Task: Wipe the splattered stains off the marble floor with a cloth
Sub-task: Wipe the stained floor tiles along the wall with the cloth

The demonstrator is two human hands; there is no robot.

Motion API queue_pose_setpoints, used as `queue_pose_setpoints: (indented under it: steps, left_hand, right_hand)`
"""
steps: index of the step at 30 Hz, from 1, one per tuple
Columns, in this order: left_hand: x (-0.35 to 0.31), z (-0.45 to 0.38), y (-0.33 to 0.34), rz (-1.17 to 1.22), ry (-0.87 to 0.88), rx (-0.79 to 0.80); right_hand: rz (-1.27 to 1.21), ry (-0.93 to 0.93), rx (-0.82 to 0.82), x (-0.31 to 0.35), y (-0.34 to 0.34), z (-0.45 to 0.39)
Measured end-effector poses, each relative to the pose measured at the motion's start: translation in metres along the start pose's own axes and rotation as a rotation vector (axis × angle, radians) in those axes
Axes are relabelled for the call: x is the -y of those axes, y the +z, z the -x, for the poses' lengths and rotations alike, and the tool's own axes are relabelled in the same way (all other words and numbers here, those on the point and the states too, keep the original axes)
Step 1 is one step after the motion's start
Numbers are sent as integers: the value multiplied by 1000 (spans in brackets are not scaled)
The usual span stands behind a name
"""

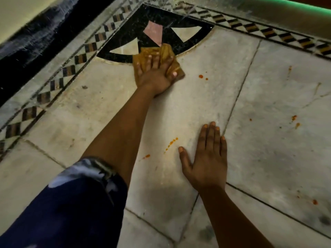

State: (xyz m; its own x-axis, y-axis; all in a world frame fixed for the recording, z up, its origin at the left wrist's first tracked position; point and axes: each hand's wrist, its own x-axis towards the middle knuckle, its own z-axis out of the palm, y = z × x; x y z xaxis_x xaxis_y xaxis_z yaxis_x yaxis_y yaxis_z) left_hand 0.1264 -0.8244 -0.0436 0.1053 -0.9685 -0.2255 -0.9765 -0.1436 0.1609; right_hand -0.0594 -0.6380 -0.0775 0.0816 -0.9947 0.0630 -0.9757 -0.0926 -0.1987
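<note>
A crumpled mustard-yellow cloth [167,53] lies on the pale marble floor [197,104], at the edge of a black inlaid corner pattern. My left hand [154,76] presses down on it, fingers spread over the fabric and thumb gripping its right side. Flat on the marble nearer to me rests my right hand [207,158], fingers apart and holding nothing. Orange splatter spots sit just right of the cloth [201,76]. A short trail of drops [172,141] and a single drop [147,156] lie left of my right hand.
More orange stains mark the right slab [294,118] and its near corner [314,202]. A checkered inlay border [68,70] runs along the left and the far side. A dark skirting and wall [35,38] stand at the left. My blue patterned sleeve [71,203] fills the lower left.
</note>
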Motion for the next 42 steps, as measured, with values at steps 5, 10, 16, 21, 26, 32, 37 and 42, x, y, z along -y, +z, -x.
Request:
queue_pose_setpoints:
  steps: [5, 10, 16, 21, 26, 32, 37, 42]
  left_hand:
    - [40, 30, 9, -43, 96, -59]
    - [45, -22, -21, 127, -300, -16]
    - [-14, -1, -1, 14, 44, 25]
    - [-17, 15, 18, 7, 201, -43]
    - [-36, -27, 0, 185, -2, -51]
    - [-80, -12, 8, 202, 246, 10]
    - [-45, 1, 19, 33, 410, -15]
    - [-56, -32, 7, 19, 138, -2]
  right_hand:
    - [-13, -5, -6, 0, -2, 0]
    - [-23, 3, -12, 1, 0, -1]
    - [-19, 1, 12, 2, -1, 1]
    - [-39, 10, -7, 1, -2, 0]
    - [-57, 6, -3, 1, -2, 0]
    - [-52, 6, 10, 0, 0, 0]
    - [-70, 4, 7, 1, 0, 0]
    - [-87, 4, 10, 1, -1, 0]
